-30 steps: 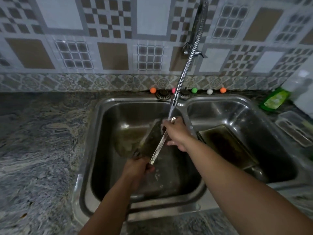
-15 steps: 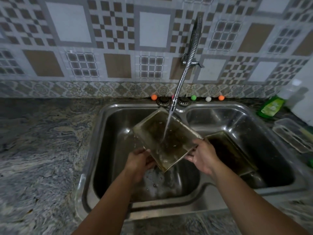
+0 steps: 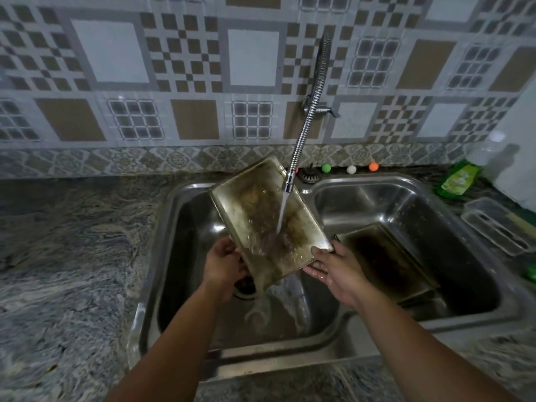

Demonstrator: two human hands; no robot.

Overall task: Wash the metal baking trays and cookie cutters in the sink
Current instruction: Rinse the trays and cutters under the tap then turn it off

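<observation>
Since the earlier frame, the baking tray (image 3: 268, 220) stands steeper under the faucet (image 3: 290, 181), its far edge raised toward 12 o'clock. Left hand (image 3: 223, 268) grips the lower left edge, fingers curled behind it. Right hand (image 3: 336, 271) supports the lower right corner, thumb on the rim. Water strikes the stained centre and drains into the left basin of the sink (image 3: 174, 256). Judgement: maintain the tilt and sweep the stream across all residue. A second tray (image 3: 385, 262) lies in the right basin at 3 o'clock.
</observation>
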